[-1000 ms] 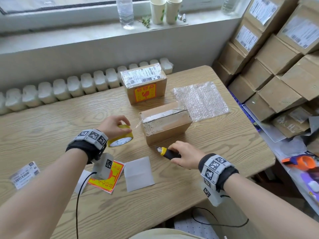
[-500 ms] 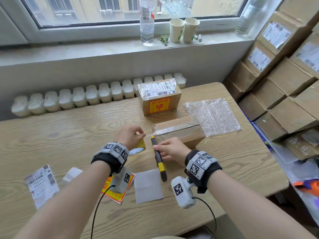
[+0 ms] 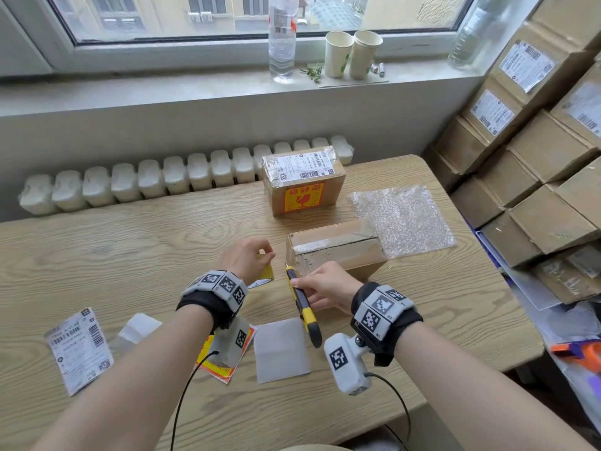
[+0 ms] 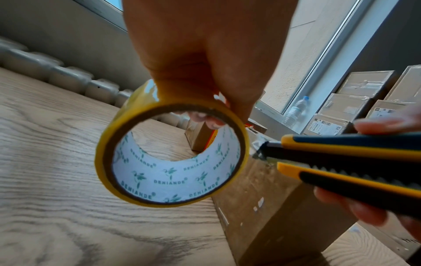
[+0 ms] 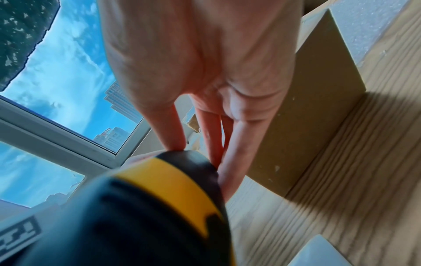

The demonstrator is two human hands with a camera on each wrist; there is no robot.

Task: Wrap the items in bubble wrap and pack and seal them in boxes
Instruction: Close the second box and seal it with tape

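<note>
Readable print on the tape roll

"DENIANDE" repeats with small green leaf marks around the white inner core of the yellow tape roll [image 4: 170, 154]; shipping labels and the red-and-yellow box sticker [image 3: 304, 196] stay illegible.

The head view looks down from above onto both wrists. The left wrist view sits close under the left hand [image 4: 200, 54], facing along it at the tape roll [image 4: 170, 154]. The right wrist view faces along the right hand [image 5: 205, 63], near the knife [image 5: 159, 207]. All three share the box [image 3: 338, 252].
</note>
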